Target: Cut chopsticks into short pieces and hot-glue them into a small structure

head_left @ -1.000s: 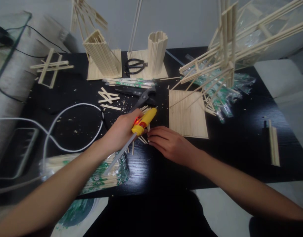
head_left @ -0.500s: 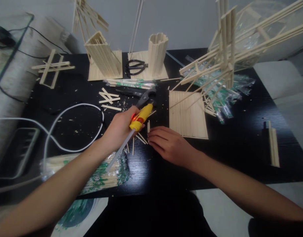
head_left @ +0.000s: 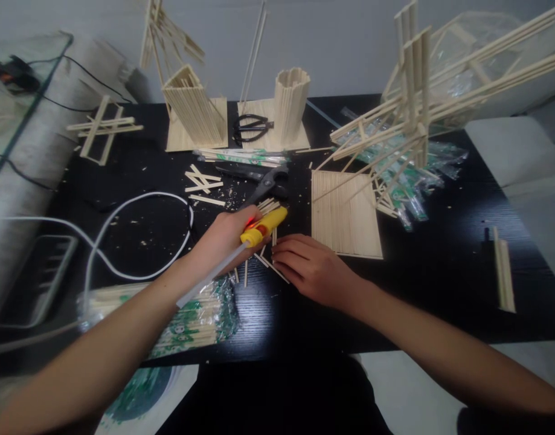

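Note:
My left hand [head_left: 227, 238] is wrapped round a yellow glue gun [head_left: 272, 221] with a small red light. A translucent glue stick [head_left: 214, 275] juts from its back over my forearm. The nozzle points away to the right, above the short wooden sticks. Close beside it, my right hand [head_left: 316, 266] rests low with its fingers pressed together at a short upright-looking pair of sticks [head_left: 274, 237]; their lower ends are hidden by the fingertips. More cut sticks [head_left: 277, 272] lie loose between the hands. Behind the gun are dark pliers [head_left: 264, 184].
A flat stick panel [head_left: 345, 223] carries a leaning stick frame [head_left: 413, 121] at the right. Two stick towers [head_left: 193, 112] [head_left: 291, 106] stand at the back, with black scissors [head_left: 252, 127] between. A white cable [head_left: 109, 217] loops at left near bagged sticks [head_left: 191, 326].
The glue gun has come slightly toward me and lies more level, its nozzle turned further right. A loose stick near my right fingertips has shifted. The right hand keeps its place.

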`<state>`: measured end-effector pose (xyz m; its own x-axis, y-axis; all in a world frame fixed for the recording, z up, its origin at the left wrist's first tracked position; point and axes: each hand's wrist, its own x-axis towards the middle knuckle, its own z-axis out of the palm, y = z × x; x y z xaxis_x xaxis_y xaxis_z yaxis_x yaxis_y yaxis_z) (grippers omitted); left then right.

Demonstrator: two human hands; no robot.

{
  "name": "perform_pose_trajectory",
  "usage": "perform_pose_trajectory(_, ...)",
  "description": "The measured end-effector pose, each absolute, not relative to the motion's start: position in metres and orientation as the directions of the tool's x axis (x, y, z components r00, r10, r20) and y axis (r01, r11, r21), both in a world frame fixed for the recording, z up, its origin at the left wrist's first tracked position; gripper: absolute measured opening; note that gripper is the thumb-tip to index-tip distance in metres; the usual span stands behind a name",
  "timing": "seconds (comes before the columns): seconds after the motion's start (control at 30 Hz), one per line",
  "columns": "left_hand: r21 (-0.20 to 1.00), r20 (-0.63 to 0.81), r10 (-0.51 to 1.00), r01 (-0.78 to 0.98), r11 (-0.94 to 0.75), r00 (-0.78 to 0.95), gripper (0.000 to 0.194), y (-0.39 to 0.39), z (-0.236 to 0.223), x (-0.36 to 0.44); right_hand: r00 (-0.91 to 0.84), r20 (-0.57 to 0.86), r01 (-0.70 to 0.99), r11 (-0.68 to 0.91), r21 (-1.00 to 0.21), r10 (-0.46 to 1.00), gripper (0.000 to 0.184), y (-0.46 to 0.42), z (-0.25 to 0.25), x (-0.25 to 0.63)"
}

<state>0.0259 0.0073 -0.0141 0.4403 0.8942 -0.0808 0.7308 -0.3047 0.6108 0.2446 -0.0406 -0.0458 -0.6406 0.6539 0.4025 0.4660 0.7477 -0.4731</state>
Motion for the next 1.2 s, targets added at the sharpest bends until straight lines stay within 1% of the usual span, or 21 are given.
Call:
perform_pose_trajectory(0.07,0.629,-0.086,0.898,0.722,-0.287,0.431,0.02,0.0073,-0.0133,0.0262,-0.64,0.41,0.461,0.751,-0.473,0.65,0.018,-0.0403,-0.0462,0.2445)
perform_pose_trajectory(0.3,0.66,-0.029,0.932,0.707,-0.253,0.361,0.025,0.01,-0.0172,0.0258,-0.642,0.423,0.454,0.761,-0.463,0.64,0.019,-0.0399,-0.0472,0.2454)
perform_pose_trajectory(0.4,0.653,-0.02,0.921,0.703,-0.282,0.388,0.026,0.0097,-0.0191,0.0263,-0.634,0.431,0.458,0.76,-0.46,0.643,0.019,-0.0398,-0.0469,0.2453)
perform_pose_trajectory(0.57,0.639,-0.01,0.877,0.678,-0.364,0.48,0.024,0.0084,-0.0211,0.0244,-0.632,0.43,0.465,0.76,-0.454,0.644,0.018,-0.0392,-0.0472,0.2451)
perform_pose_trajectory(0.87,0.651,-0.034,0.858,0.663,-0.37,0.513,0.025,0.009,-0.0202,0.0219,-0.613,0.426,0.495,0.744,-0.449,0.665,0.016,-0.0379,-0.0479,0.2488)
perform_pose_trajectory(0.97,0.665,-0.044,0.875,0.668,-0.335,0.483,0.025,0.0094,-0.0198,0.0205,-0.607,0.421,0.503,0.736,-0.452,0.674,0.017,-0.037,-0.0478,0.2496)
perform_pose_trajectory(1.1,0.673,-0.038,0.887,0.668,-0.318,0.461,0.027,0.0095,-0.0217,0.0193,-0.578,0.405,0.558,0.705,-0.437,0.709,0.021,-0.0362,-0.0482,0.2498)
perform_pose_trajectory(1.2,0.674,-0.03,0.89,0.667,-0.318,0.455,0.031,0.009,-0.0231,0.0201,-0.555,0.377,0.605,0.671,-0.428,0.741,0.03,-0.0347,-0.0486,0.2495)
